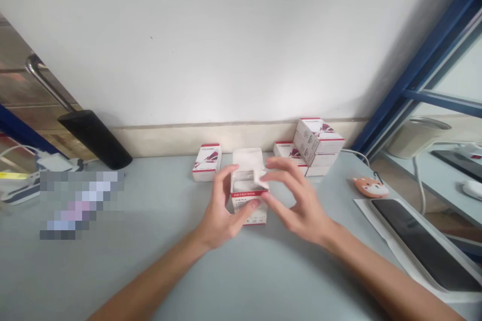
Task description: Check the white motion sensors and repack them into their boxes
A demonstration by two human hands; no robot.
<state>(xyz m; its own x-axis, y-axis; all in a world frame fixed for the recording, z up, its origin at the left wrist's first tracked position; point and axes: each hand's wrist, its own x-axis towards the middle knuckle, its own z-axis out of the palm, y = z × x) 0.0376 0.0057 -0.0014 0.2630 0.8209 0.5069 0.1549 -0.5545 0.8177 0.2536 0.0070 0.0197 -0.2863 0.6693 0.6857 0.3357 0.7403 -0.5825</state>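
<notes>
A small white cardboard box [258,217] with a red band reading "DETECTOR" stands on the table in front of me, its top open. Its tall lid flap [247,158] stands up at the back, and a small side flap [259,180] sticks up at the right. Something pale and shiny shows inside, too unclear to name. Wrapped around the left side of the box is my left hand [220,218], thumb across the front. My right hand [301,203] is at the right edge, fingertips on the side flap and thumb by the front corner.
Behind stand a similar closed box [207,162] and, to the right, a stack of boxes [324,145] beside a lower one [288,151]. A phone [425,243] and an orange animal-faced case [371,187] lie right. A black cylinder [96,138] and power strip [22,188] are left.
</notes>
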